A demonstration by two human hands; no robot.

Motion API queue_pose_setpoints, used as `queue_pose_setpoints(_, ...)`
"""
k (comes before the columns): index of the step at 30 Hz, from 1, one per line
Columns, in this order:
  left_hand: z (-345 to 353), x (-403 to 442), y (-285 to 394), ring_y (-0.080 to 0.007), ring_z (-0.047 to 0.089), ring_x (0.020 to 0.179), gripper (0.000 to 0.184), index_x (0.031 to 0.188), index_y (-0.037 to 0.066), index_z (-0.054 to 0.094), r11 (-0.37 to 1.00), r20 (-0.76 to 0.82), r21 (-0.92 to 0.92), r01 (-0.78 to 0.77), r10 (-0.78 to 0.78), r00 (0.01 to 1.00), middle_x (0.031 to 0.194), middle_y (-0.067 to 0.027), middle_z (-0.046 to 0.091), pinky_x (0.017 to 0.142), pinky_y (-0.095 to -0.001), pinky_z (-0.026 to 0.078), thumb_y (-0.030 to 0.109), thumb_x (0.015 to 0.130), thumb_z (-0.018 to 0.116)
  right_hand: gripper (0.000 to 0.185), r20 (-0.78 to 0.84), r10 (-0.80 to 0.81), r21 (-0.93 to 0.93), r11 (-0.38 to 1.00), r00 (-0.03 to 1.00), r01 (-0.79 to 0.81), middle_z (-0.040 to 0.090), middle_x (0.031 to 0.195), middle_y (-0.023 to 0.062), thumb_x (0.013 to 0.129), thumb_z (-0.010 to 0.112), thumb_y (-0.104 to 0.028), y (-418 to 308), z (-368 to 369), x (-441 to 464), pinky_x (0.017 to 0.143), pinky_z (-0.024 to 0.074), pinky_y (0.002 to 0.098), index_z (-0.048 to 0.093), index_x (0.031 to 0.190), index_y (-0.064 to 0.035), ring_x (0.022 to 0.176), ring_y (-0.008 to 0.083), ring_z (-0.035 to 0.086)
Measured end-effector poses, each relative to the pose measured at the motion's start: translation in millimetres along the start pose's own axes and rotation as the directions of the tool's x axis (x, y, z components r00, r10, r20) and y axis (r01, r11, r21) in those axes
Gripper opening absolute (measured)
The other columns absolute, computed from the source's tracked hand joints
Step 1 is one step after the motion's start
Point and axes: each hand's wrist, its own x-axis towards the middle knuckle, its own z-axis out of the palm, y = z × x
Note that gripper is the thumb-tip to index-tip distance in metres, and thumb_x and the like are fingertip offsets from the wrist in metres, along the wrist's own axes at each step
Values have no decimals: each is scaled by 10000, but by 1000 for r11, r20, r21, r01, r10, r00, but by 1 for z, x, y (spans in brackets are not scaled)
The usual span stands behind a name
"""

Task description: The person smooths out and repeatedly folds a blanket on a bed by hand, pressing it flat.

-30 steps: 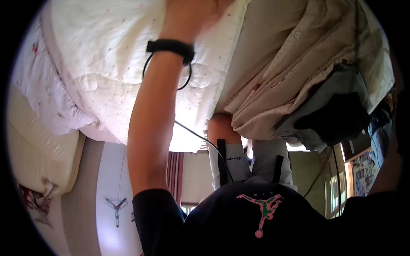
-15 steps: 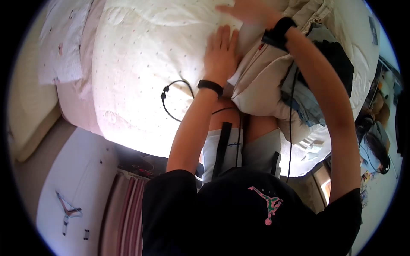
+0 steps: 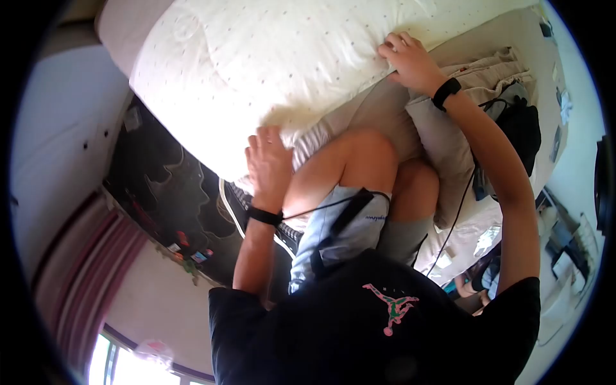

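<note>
The cream quilt with small dots (image 3: 256, 58) lies broadly spread across the upper part of the frame, with its near edge running down from the upper right towards the centre left. Its broad face looks mostly smooth, with shallow ripples, while the part by the lower hand is creased. The beige fabric bundle (image 3: 491, 74) at upper right is rumpled and unsorted, with a black cloth item (image 3: 521, 128) beside it.

The left hand (image 3: 268, 163) is near the centre of the frame at the quilt's lower corner, its arm rising from below and its fingers bent, lying close together; whether they grip the cloth, I cannot tell. The right hand (image 3: 416, 66) reaches to the upper centre right, elbow out to the right and forearm slanting inwards. Its fingers curl over the quilt's edge and appear to pinch it against the thumb.
</note>
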Motion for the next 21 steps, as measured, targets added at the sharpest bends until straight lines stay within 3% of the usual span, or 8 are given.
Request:
queue_pose_setpoints(4,15,-25,-46,-308,541,963,399,1083,48,547,991,-163,12,134,-130,978,1091,-125,532,798,-450,458,128,745,743,276,22,-14,-39,999,1000,15,522,1035,29,740,713,-104,1,-4,0,870,436,416,562,970,-119,1045,263,492)
queue_pose_setpoints(7,23,-37,-62,-306,541,933,277,1045,53,556,986,-332,91,139,-101,938,1054,-113,549,805,-448,444,120,799,665,243,33,-19,-40,999,999,20,527,1016,25,755,708,-113,0,-3,2,854,441,410,567,953,-114,1028,259,496)
queue_pose_setpoints(10,30,-44,-71,-307,546,911,182,1003,58,556,996,-285,93,8,19,958,961,-102,571,797,-444,430,49,823,531,139,87,40,-5,999,995,-39,549,942,47,782,678,-119,-4,-10,0,826,450,403,572,870,-101,980,269,508)
queue_pose_setpoints(16,24,-67,-70,-304,553,901,188,992,22,557,998,-258,66,-6,23,966,951,-115,565,772,-431,450,56,810,523,95,72,75,-34,997,995,-72,561,896,56,791,649,-104,-6,-15,-14,788,457,425,564,832,-102,957,285,521)
queue_pose_setpoints(17,26,-66,-70,-305,540,842,33,877,55,526,998,-333,49,-43,57,941,859,-102,543,746,-427,428,57,852,506,84,85,81,-51,996,993,-77,560,893,53,795,639,-97,-7,-17,-12,788,455,430,563,833,-102,952,288,522)
queue_pose_setpoints(21,30,-62,-74,-317,544,841,42,892,43,531,998,-325,12,-68,69,943,877,-119,546,756,-432,434,68,864,513,81,170,174,-131,980,970,-153,601,972,43,784,647,-98,-12,-21,-11,812,457,453,603,850,-115,1013,285,530)
